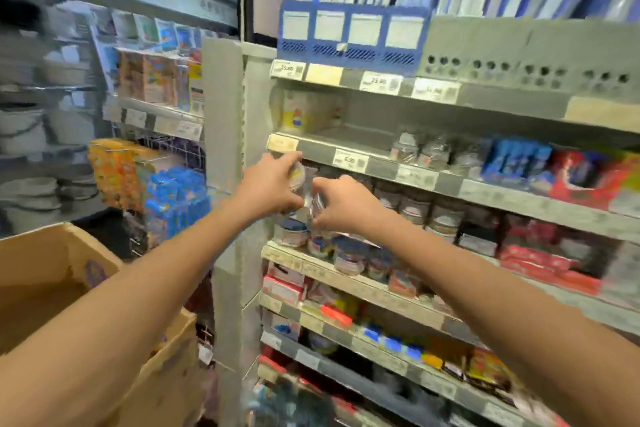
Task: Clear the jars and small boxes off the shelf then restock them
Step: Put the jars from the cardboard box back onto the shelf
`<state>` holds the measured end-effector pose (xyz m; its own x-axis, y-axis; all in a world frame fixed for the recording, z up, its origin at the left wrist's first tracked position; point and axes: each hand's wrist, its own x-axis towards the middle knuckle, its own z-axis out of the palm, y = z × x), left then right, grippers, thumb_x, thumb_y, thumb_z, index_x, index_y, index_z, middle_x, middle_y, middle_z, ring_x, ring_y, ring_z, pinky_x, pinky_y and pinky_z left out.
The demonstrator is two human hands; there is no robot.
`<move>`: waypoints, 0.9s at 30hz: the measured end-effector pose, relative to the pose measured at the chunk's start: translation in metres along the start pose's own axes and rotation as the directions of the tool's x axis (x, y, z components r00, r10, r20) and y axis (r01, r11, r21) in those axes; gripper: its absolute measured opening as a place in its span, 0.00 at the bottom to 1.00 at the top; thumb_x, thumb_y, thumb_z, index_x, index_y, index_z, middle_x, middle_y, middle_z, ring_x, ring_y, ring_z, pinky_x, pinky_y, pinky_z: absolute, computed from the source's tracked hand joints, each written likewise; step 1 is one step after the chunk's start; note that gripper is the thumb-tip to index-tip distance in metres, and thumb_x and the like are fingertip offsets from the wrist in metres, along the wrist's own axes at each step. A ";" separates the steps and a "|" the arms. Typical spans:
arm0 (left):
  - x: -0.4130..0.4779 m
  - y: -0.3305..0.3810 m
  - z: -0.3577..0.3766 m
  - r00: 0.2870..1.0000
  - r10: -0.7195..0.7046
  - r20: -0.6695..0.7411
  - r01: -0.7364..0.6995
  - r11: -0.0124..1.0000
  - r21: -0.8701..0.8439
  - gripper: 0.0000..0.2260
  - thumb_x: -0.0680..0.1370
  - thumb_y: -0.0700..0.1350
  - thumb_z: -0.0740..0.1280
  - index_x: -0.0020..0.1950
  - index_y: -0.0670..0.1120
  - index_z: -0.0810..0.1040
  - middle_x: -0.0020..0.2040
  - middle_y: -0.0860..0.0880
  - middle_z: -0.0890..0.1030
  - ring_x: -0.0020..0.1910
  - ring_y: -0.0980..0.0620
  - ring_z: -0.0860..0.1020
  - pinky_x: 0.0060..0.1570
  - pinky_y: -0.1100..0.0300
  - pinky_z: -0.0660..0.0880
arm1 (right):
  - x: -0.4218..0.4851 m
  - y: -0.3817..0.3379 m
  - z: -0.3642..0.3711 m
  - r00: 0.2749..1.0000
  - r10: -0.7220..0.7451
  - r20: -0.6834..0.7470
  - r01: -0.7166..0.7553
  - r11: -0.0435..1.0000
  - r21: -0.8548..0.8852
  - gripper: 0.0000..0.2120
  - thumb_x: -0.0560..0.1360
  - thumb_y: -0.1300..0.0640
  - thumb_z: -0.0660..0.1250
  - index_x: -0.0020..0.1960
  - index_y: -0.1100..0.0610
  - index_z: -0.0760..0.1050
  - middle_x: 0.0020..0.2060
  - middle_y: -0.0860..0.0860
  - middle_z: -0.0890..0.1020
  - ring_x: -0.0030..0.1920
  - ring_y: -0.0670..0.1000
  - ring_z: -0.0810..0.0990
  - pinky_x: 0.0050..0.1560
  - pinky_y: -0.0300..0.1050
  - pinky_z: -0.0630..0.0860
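Head view, the only one, and motion-blurred. Both arms reach to the left end of the grey metal store shelf (pixel 313 265). The left hand (pixel 268 185) has its fingers (pixel 282 159) curled round a small clear plastic jar with a yellowish lid (pixel 297 176). The right hand (pixel 343 204), just beside it, has fingers (pixel 329 184) that look pinched on a second clear jar (pixel 317 204), though its outline is smeared. Both jars are off the shelf board, up in front of that bay. Below the hands stand short blue-topped jars (pixel 294 230). To the right is a row of dark-lidded jars (pixel 415 206), then flat red small boxes (pixel 533 253). An open brown cardboard box (pixel 45 270) sits lower left, well apart from the shelf. Read: probably the clearing step, since most stock is on the shelf and the carton is standing by; can't rule out restocking from one frame. If clearing, the next move is to carry both jars left and down into the carton and release, then come back for the blue-topped ones. Watch for knocking neighbours off the front edge.
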<state>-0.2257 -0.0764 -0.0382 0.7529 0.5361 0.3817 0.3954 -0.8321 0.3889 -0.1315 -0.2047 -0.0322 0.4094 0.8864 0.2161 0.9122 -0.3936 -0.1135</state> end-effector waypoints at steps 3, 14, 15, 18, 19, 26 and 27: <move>0.017 0.050 0.014 0.995 0.104 0.008 -0.104 0.994 -0.024 0.39 0.64 0.49 0.74 0.73 0.56 0.63 0.59 0.40 0.73 0.56 0.38 0.75 0.51 0.54 0.73 | -0.023 0.044 -0.025 0.995 0.094 -0.030 -0.095 0.995 -0.031 0.15 0.68 0.53 0.68 0.51 0.53 0.68 0.41 0.51 0.75 0.49 0.55 0.73 0.40 0.45 0.69; 0.090 0.100 0.033 0.966 0.157 -0.206 -0.193 0.968 -0.164 0.28 0.67 0.46 0.73 0.61 0.46 0.62 0.50 0.45 0.67 0.48 0.37 0.74 0.43 0.53 0.67 | -0.020 0.110 -0.067 0.940 0.259 -0.223 -0.292 0.948 -0.130 0.21 0.69 0.48 0.70 0.60 0.49 0.70 0.51 0.56 0.74 0.52 0.59 0.74 0.45 0.46 0.70; 0.099 0.098 0.035 0.962 0.157 -0.223 -0.195 0.967 -0.164 0.28 0.68 0.46 0.73 0.60 0.45 0.61 0.51 0.45 0.67 0.48 0.36 0.74 0.43 0.53 0.67 | -0.013 0.111 -0.068 0.936 0.253 -0.245 -0.294 0.944 -0.150 0.22 0.69 0.48 0.70 0.61 0.49 0.70 0.51 0.57 0.73 0.53 0.59 0.73 0.46 0.47 0.70; 0.128 0.088 0.038 0.952 0.195 -0.235 -0.235 0.959 -0.156 0.26 0.68 0.46 0.73 0.57 0.46 0.60 0.51 0.44 0.67 0.46 0.37 0.73 0.43 0.52 0.68 | 0.015 0.111 -0.068 0.925 0.199 -0.325 -0.283 0.929 -0.238 0.22 0.70 0.47 0.69 0.60 0.51 0.70 0.52 0.58 0.74 0.55 0.60 0.71 0.51 0.49 0.70; 0.138 0.084 0.038 0.950 0.202 -0.236 -0.242 0.959 -0.151 0.26 0.68 0.47 0.73 0.57 0.47 0.60 0.51 0.44 0.68 0.45 0.37 0.73 0.43 0.51 0.69 | 0.026 0.110 -0.068 0.918 0.181 -0.354 -0.285 0.921 -0.267 0.21 0.70 0.47 0.69 0.60 0.51 0.70 0.52 0.58 0.74 0.55 0.60 0.71 0.51 0.49 0.69; 0.193 0.060 0.049 0.924 0.296 -0.244 -0.327 0.940 -0.096 0.25 0.69 0.49 0.75 0.56 0.47 0.63 0.49 0.46 0.69 0.44 0.38 0.75 0.41 0.50 0.71 | 0.095 0.104 -0.063 0.877 0.155 -0.454 -0.337 0.874 -0.351 0.16 0.72 0.50 0.67 0.56 0.52 0.69 0.52 0.56 0.74 0.54 0.58 0.70 0.51 0.51 0.64; 0.197 0.056 0.053 0.918 0.308 -0.248 -0.340 0.936 -0.095 0.25 0.69 0.49 0.75 0.56 0.47 0.63 0.49 0.46 0.69 0.44 0.38 0.76 0.41 0.50 0.72 | 0.102 0.104 -0.058 0.869 0.164 -0.466 -0.356 0.863 -0.358 0.15 0.72 0.50 0.67 0.55 0.52 0.69 0.51 0.56 0.74 0.54 0.58 0.70 0.51 0.51 0.64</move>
<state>-0.0275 -0.0244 0.0143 0.6832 0.2709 0.6782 0.0640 -0.9473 0.3140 0.0063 -0.1699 0.0343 0.5131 0.5922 0.6213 0.6475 -0.7423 0.1728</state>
